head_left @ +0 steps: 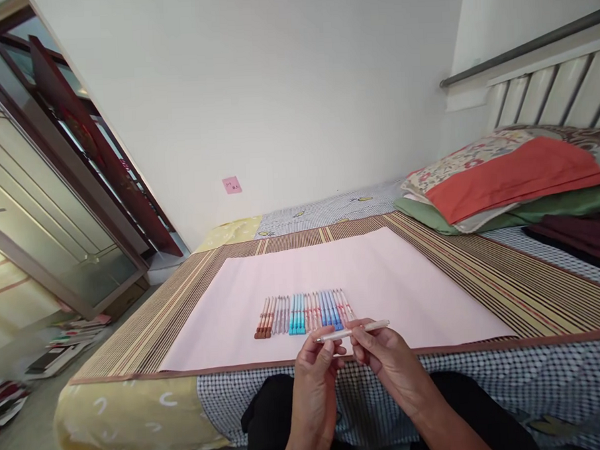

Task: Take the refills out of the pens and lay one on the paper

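Note:
Both my hands hold one white pen [354,330] level above the bed's front edge. My left hand [315,377] pinches its left end and my right hand [385,355] pinches its middle. Just beyond them a row of several pens [304,312] lies side by side on a pale pink sheet [382,274]: brown ones at the left, then white, light blue, pink-patterned and darker blue ones. The pink sheet is spread over a striped bamboo mat [506,276].
The mat covers a bed with a checked sheet [535,380] and a yellow cover [124,412]. Pillows and folded bedding [507,176] are stacked at the right by the headboard. A glass sliding door [56,216] stands at the left, with books and magazines [66,338] on the floor.

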`<control>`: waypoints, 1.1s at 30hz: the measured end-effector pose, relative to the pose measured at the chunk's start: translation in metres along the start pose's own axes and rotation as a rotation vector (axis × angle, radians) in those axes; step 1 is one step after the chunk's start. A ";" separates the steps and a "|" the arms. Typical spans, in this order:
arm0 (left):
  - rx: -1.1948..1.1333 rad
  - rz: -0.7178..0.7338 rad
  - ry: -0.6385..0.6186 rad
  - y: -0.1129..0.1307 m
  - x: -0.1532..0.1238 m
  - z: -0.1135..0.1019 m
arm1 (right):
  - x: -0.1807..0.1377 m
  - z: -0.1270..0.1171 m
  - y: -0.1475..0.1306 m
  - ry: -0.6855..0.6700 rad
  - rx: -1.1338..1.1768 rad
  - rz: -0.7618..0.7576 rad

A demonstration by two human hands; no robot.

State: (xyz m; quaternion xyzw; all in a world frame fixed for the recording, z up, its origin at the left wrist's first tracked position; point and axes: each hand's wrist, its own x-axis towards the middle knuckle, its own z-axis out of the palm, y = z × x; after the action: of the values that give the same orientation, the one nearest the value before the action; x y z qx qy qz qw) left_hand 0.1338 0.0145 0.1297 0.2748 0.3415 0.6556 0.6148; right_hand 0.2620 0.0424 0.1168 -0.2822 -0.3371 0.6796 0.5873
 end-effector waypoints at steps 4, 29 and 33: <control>0.032 0.024 0.022 -0.004 -0.002 0.000 | 0.000 -0.002 0.000 0.017 -0.058 -0.047; 0.004 -0.011 0.036 -0.005 -0.010 0.015 | -0.011 0.001 -0.006 0.014 -0.366 -0.268; -0.021 0.005 -0.030 0.000 -0.010 0.014 | -0.009 -0.001 -0.006 0.014 -0.341 -0.244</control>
State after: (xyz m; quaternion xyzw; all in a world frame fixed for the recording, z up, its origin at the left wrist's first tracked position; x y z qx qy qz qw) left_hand 0.1456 0.0066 0.1386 0.2790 0.3245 0.6565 0.6211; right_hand 0.2684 0.0339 0.1208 -0.3393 -0.4749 0.5343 0.6115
